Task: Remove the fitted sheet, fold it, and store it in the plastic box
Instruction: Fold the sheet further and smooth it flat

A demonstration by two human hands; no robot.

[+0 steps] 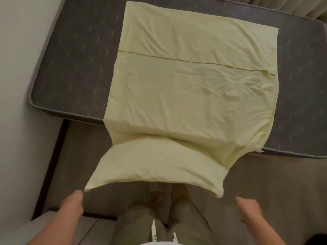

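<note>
On the bare grey mattress [76, 68] the pale yellow fitted sheet [185, 82] lies half-folded, its near end overhanging the front edge; left hand [74, 200] pinches one corner, right hand [247, 209] is open, empty; match corners squarely before folding.

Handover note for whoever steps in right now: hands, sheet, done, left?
Left hand: pinching the sheet's near left corner.
Right hand: open, just off the near right corner, holding nothing.
Sheet: off the mattress, part folded, lying across it, near end hanging over the edge toward the person.
Done: removal, first folds.
Left: finish folding, store it. No box in view.
</note>
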